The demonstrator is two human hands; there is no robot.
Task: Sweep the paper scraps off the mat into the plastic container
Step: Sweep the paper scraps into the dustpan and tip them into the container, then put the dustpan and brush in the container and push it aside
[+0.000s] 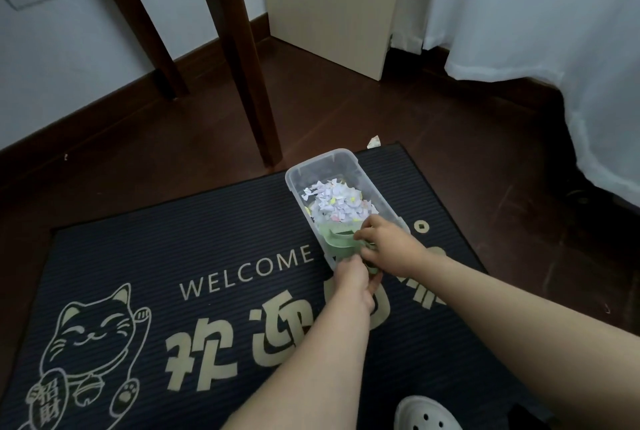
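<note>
head view: a white clog (426, 415) at the near edge of the dark welcome mat (214, 291). left hand (351, 279) and right hand (384, 239) both curl their fingers round a green dustpan (337, 239) tipped into the clear plastic container (325, 166) on the mat's far side, heaped with white and pastel paper scraps (332, 202); a stray scrap (374, 142) lies on the floor beyond

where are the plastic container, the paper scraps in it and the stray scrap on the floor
plastic container (320, 156): head view, far rim
paper scraps (337, 202): head view, middle of the pile in the container
stray scrap (374, 142): head view, its centre
</note>
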